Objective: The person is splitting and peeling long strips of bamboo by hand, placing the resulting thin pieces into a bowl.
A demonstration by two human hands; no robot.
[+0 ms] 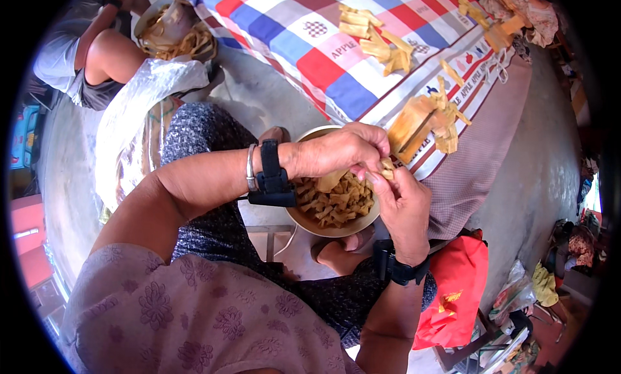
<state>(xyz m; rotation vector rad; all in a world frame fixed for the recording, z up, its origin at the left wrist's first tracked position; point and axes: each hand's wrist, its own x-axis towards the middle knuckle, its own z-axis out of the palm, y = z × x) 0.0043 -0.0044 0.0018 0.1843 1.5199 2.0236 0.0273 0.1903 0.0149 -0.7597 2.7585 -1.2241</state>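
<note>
Both my hands meet above a round, pale-rimmed bowl [331, 234]. Pinched between the fingertips of my left hand [346, 148] and my right hand [406, 209] is a small folded strip of dry, straw-coloured leaf [388, 168]. Its ends are partly hidden by my fingers. Many small folded leaf pieces [335, 209] fill the bowl below. My left wrist crosses over the bowl's left side, and my right hand is at its right edge. Close by on the table edge lies a wooden block [412, 125], with more leaf strips [446, 128] against it.
A checked cloth [284, 34] covers the table ahead, with a pile of leaf strips [375, 38] on it. A clear plastic bag [126, 128] stands at my left. Beyond it another person [97, 57] sits by a container [165, 25]. A red bag [453, 290] hangs at my right.
</note>
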